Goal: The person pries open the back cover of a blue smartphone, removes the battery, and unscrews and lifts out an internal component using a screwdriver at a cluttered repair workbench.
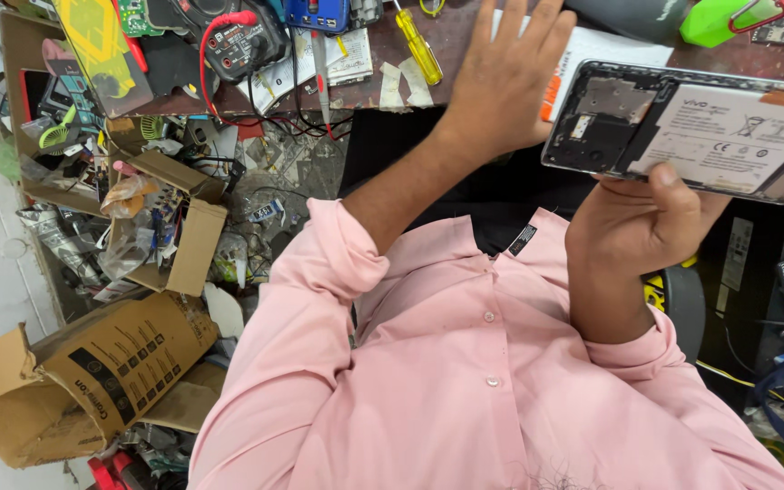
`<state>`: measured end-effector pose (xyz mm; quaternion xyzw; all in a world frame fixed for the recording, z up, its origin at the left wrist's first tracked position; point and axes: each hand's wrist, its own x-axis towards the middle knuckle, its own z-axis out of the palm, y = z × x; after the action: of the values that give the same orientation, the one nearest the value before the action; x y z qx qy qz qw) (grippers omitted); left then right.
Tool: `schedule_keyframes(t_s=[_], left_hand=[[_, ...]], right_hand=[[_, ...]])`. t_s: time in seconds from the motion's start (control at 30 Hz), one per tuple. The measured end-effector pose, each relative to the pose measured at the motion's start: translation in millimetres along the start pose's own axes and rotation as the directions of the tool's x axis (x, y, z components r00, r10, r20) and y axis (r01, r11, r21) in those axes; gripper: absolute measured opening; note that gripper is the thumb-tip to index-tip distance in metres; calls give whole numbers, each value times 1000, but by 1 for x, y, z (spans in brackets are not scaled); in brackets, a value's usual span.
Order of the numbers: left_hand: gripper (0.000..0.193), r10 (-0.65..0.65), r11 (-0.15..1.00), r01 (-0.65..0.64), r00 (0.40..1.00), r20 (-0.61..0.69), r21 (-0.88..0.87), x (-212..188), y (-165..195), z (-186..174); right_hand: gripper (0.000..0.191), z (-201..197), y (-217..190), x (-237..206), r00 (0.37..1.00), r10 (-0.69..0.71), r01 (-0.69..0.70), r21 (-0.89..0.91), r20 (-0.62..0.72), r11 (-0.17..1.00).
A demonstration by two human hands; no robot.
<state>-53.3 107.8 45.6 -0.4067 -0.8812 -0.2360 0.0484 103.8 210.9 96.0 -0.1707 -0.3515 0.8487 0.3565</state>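
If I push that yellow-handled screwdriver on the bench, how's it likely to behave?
The yellow-handled screwdriver has a rounded handle and lies flat on the bench, so it would probably roll or pivot. It looks stiff and light. The left hand is nearest.

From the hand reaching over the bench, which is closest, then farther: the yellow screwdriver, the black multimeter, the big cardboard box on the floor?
From the left hand:
1. Yellow screwdriver, just beside it on the bench.
2. Black multimeter, farther along the bench.
3. Cardboard box, down on the floor.
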Motion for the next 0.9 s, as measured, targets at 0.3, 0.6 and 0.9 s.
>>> schedule_keyframes(t_s=[0.3, 0.6, 0.9], left_hand=[[96, -42, 994, 47, 997, -59, 98, -13, -10, -5], [133, -79, 974, 73, 997, 18, 215, -46, -44, -45], [111, -50, 970, 86, 986, -158, 228, -67, -49, -40]], right_hand=[[54, -4, 14, -1, 993, 8, -9, 11, 115, 1000], [58, 3, 25, -5, 992, 13, -9, -32, 122, 999], [50, 17, 44, -9, 936, 348, -348, 4, 55, 937]])
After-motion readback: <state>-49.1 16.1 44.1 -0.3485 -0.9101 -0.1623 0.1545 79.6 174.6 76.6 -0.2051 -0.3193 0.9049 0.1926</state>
